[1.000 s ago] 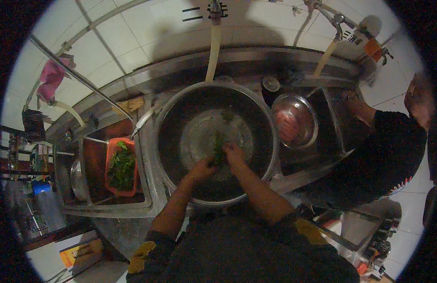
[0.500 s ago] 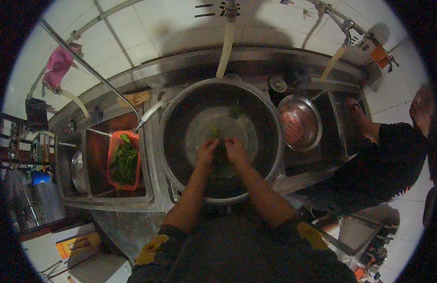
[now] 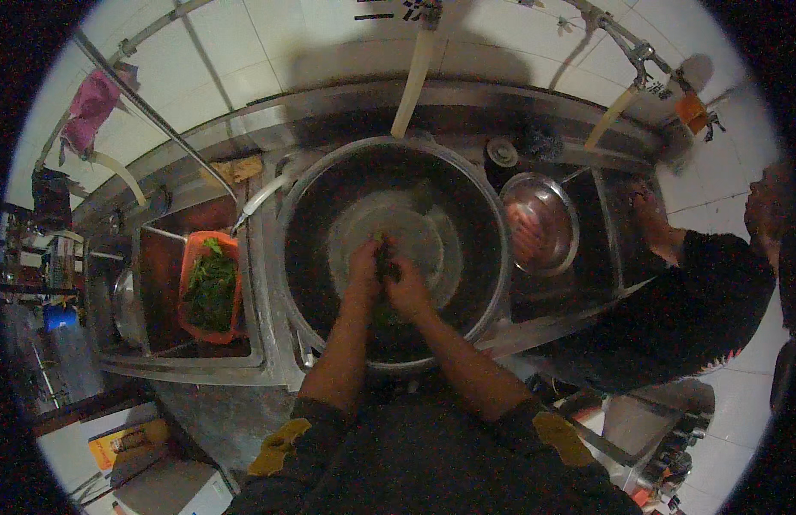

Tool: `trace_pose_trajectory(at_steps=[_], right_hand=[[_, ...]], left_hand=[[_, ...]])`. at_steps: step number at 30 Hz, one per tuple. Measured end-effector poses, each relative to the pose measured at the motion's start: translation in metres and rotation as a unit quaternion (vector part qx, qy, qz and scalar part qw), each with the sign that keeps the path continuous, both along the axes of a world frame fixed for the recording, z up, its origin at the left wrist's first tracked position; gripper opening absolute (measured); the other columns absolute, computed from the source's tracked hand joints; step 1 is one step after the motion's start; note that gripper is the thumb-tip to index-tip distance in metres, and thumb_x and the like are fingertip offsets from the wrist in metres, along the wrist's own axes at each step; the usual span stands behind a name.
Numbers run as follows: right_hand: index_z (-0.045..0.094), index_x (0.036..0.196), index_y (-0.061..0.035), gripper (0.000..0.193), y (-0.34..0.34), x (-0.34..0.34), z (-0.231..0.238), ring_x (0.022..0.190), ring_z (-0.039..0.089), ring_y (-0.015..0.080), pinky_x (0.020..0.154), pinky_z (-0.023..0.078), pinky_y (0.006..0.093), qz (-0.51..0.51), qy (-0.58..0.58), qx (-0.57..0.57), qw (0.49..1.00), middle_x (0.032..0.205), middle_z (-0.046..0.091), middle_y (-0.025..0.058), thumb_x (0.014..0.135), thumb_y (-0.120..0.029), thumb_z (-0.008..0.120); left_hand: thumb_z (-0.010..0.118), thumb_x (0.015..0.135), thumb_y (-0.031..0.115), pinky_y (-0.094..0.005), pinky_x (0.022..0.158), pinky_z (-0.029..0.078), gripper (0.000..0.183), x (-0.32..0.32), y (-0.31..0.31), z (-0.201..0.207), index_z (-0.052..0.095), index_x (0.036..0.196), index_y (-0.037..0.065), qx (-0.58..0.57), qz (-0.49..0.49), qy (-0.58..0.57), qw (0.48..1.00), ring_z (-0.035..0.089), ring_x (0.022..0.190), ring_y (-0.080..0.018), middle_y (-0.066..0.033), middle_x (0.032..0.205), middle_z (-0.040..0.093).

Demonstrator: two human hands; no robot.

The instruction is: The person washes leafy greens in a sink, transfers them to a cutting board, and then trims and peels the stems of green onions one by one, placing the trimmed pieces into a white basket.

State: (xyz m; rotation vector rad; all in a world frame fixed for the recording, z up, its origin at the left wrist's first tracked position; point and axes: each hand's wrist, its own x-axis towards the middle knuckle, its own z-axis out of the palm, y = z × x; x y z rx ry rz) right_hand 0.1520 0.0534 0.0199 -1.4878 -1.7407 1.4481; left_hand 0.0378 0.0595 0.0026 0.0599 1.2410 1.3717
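Tiled wall [image 3: 346, 60] ran pale across 12 o'clock, light poor, steel sink surface [image 3: 278, 343] below; clock read from the basin's centre. Big round basin [image 3: 316, 197] sat straight in front of me. Both hands were inside its outline, close to the middle: left hand [image 3: 364, 262] and right hand [image 3: 404, 281] together, clamped on a small bunch of greens [image 3: 381, 234] between them, tip poking out toward 12. How firm the grip was, couldn't tell, too dark between the fingers. Dark patch [image 3: 425, 197] in the basin at 1 o'clock, too murky to name.

Handling notes, my judgement: light pinch suited the greens; leaves would likely have bruised under a hard squeeze. Sharing the hold looked right, one hand steadying while the other did fine work. Small bunch made sense; a thick one would have hidden its inner leaves. Keeping over the middle mattered too, so loose bits would have dropped inside the rim. Dim light called for going by feel.

Around: orange basket [image 3: 237, 305] at 9 with a leafy pile [image 3: 211, 287]; spray head [image 3: 262, 196] at 10; hose [image 3: 415, 86] at 12; metal bowl [image 3: 570, 232] near 3, pinkish pieces [image 3: 524, 240] inside; co-worker's hand [image 3: 645, 210] beyond it, so elbow room there was worth guarding.
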Motion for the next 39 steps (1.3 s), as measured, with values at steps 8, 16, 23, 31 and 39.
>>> trace_pose_trajectory(at_steps=[8, 16, 23, 31, 39], right_hand=[[0.058, 0.117, -0.0026, 0.035, 0.0, 0.0, 0.021, 0.11, 0.058, 0.0331, 0.094, 0.045, 0.0395, 0.032, -0.021, 0.0, 0.999, 0.118, 0.06, 0.0188, 0.084, -0.014, 0.061], [0.06, 0.115, -0.0037, 0.035, -0.009, 0.004, -0.019, 0.109, 0.06, 0.0308, 0.095, 0.046, 0.0392, 0.083, -0.064, 0.032, 0.994, 0.115, 0.064, 0.015, 0.082, -0.012, 0.064], [0.06, 0.115, -0.0016, 0.035, -0.007, 0.011, -0.015, 0.106, 0.061, 0.0281, 0.093, 0.046, 0.0372, 0.028, -0.036, -0.042, 0.998, 0.113, 0.064, 0.0159, 0.082, -0.013, 0.066], [0.06, 0.113, 0.0002, 0.031, -0.011, 0.011, -0.03, 0.102, 0.063, 0.0294, 0.091, 0.047, 0.0377, 0.068, -0.049, 0.001, 0.996, 0.109, 0.065, 0.018, 0.086, -0.014, 0.062], [0.062, 0.112, -0.0018, 0.034, 0.003, -0.004, -0.069, 0.09, 0.065, 0.0345, 0.081, 0.049, 0.0423, 0.001, -0.184, -0.049, 0.982, 0.1, 0.066, 0.0234, 0.09, -0.028, 0.058]], left_hand=[[0.058, 0.085, 0.019, -0.0325, 0.056, 0.046, 0.018, -0.008, 0.003, -0.012, 0.063, 0.09, 0.002, 0.002, 0.009, -0.034, 0.999, 0.055, 0.065, -0.0185, -0.0071, 0.079, 0.061], [0.06, 0.089, 0.028, -0.0312, 0.057, 0.047, 0.026, -0.018, -0.004, 0.0, 0.064, 0.091, 0.002, -0.04, -0.036, 0.207, 0.977, 0.055, 0.064, -0.0171, -0.0062, 0.075, 0.061], [0.06, 0.089, 0.028, -0.0314, 0.06, 0.047, 0.025, -0.01, -0.011, 0.012, 0.063, 0.094, 0.003, 0.012, -0.024, -0.014, 1.0, 0.057, 0.067, -0.0165, -0.0053, 0.08, 0.063], [0.058, 0.089, 0.027, -0.0325, 0.066, 0.047, 0.028, -0.017, -0.016, -0.035, 0.062, 0.1, 0.001, -0.015, -0.082, 0.178, 0.981, 0.06, 0.075, -0.0189, -0.0078, 0.086, 0.064], [0.056, 0.089, 0.026, -0.0337, 0.072, 0.048, 0.033, -0.018, -0.029, -0.032, 0.062, 0.108, 0.001, 0.012, -0.175, 0.375, 0.91, 0.061, 0.084, -0.0206, -0.0093, 0.095, 0.065]])
